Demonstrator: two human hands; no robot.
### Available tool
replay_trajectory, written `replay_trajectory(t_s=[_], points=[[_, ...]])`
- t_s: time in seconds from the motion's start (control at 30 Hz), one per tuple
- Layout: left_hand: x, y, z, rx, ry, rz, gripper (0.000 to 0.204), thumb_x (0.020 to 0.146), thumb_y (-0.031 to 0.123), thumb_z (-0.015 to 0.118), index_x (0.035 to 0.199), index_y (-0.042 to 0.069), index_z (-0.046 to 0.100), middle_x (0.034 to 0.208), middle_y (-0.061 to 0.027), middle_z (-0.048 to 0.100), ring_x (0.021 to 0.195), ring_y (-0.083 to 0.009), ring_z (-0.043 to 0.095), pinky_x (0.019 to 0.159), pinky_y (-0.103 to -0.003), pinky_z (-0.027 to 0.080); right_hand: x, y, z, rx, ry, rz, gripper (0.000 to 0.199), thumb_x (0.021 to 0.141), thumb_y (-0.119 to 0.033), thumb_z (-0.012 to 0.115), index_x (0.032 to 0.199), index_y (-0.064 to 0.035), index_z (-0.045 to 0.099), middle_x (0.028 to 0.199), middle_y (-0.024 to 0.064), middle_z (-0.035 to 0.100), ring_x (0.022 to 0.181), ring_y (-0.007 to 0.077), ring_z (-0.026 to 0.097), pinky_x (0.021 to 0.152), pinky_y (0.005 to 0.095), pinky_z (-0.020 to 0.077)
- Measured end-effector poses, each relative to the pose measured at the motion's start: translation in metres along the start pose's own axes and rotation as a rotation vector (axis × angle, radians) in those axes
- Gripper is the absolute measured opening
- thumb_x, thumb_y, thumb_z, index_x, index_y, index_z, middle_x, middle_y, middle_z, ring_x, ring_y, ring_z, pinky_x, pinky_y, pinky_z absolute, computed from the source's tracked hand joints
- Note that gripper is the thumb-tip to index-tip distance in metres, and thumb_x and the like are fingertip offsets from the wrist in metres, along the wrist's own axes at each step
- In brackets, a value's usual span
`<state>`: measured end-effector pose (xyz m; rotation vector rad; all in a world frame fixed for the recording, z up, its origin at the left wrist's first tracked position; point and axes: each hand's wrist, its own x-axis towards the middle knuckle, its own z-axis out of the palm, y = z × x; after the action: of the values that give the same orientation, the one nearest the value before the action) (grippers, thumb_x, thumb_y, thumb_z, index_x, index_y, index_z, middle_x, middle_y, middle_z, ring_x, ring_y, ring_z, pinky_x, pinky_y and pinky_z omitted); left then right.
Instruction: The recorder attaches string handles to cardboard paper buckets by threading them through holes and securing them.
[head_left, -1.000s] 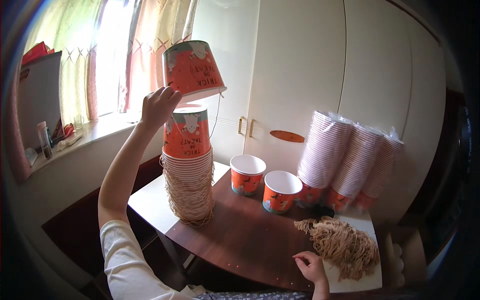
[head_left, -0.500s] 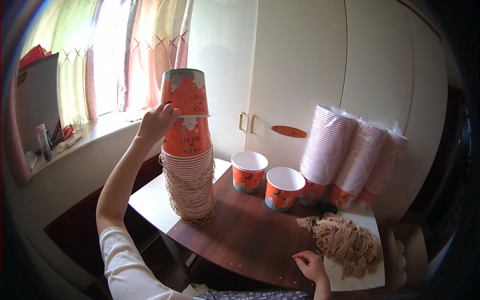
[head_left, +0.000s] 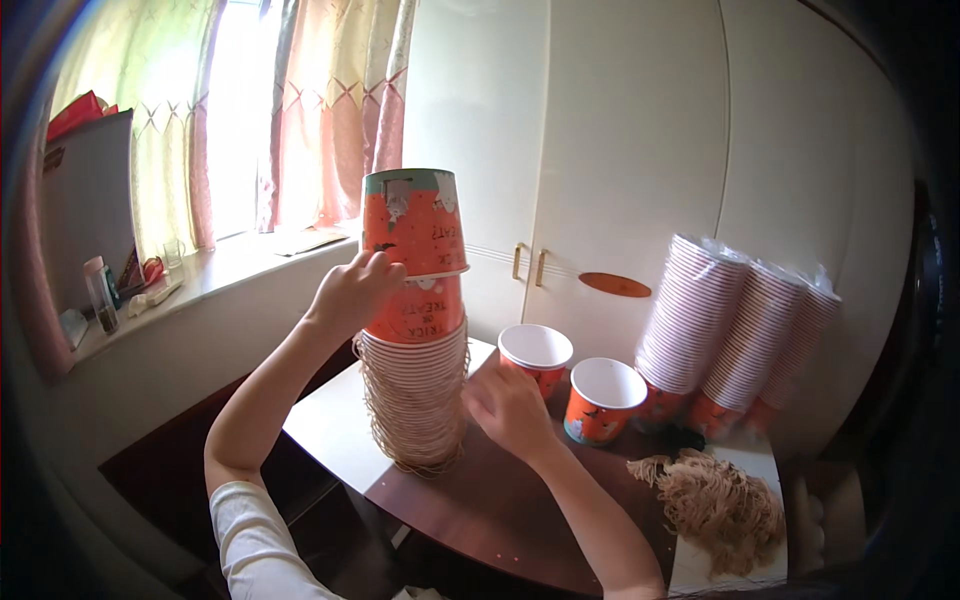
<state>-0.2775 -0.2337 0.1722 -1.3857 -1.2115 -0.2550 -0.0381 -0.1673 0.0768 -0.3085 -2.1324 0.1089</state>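
Observation:
A tall stack of upside-down paper buckets (head_left: 415, 400) stands on the table, its white rims wound about with thin tan strings. The top bucket (head_left: 425, 215) is orange with a green band and sits over another orange one. My left hand (head_left: 362, 292) grips the top bucket near its rim, thumb and fingers closed at its left side. Beside the stack's right side is my right hand (head_left: 510, 408), fingers curled in; whether they touch the stack or hold a string is hidden. Just beyond it stand two upright orange buckets, one (head_left: 537, 348) partly covered by the hand, the other (head_left: 605, 395) fully showing.
Several tall nested bucket stacks in clear plastic (head_left: 695, 315) stand at the table's back right. A heap of tan strings (head_left: 725, 510) lies on the right of the brown table (head_left: 510, 510). Behind are white cabinet doors (head_left: 630, 150); a windowsill (head_left: 240, 270) with small items is at left.
My right hand has come up from the table's front right to the stack's right side. My left hand stays on the top bucket. The whole view has shifted slightly.

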Motion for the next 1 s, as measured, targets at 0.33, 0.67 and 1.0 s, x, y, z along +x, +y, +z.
replay_trajectory(t_s=[0.33, 0.67, 1.0], points=[[-0.004, -0.006, -0.005, -0.258, 0.001, 0.053, 0.017, 0.066, 0.006, 0.06, 0.079, 0.007, 0.048, 0.079, -0.0036, 0.048, 0.074, -0.0162, 0.055, 0.049, -0.025, 0.051, 0.073, -0.007, 0.086, -0.473, 0.148, -0.197, 0.009, 0.071, -0.016, 0.062, 0.073, -0.0096, 0.056, 0.079, 0.0037, 0.051, 0.082, 0.0211, 0.053, 0.069, 0.0369, 0.04], [-0.016, -0.008, 0.001, -0.39, -0.036, -0.008, 0.013, 0.068, 0.005, 0.059, 0.077, 0.007, 0.049, 0.078, -0.0034, 0.049, 0.074, -0.0162, 0.056, 0.051, -0.027, 0.051, 0.063, 0.0, 0.059, -0.104, -0.006, -0.147, 0.018, 0.073, -0.004, 0.058, 0.088, -0.0062, 0.048, 0.081, 0.0086, 0.053, 0.082, 0.0265, 0.052, 0.075, 0.0385, 0.0364], [-0.029, 0.006, -0.008, -0.415, -0.135, -0.014, 0.011, 0.068, 0.013, 0.063, 0.072, 0.006, 0.055, 0.074, -0.0036, 0.05, 0.076, -0.0173, 0.057, 0.05, -0.029, 0.05, 0.015, 0.007, 0.051, -0.382, -0.122, -0.162, 0.032, 0.068, -0.014, 0.066, 0.096, -0.0074, 0.051, 0.079, 0.0054, 0.057, 0.082, 0.0232, 0.056, 0.081, 0.0431, 0.0366]])
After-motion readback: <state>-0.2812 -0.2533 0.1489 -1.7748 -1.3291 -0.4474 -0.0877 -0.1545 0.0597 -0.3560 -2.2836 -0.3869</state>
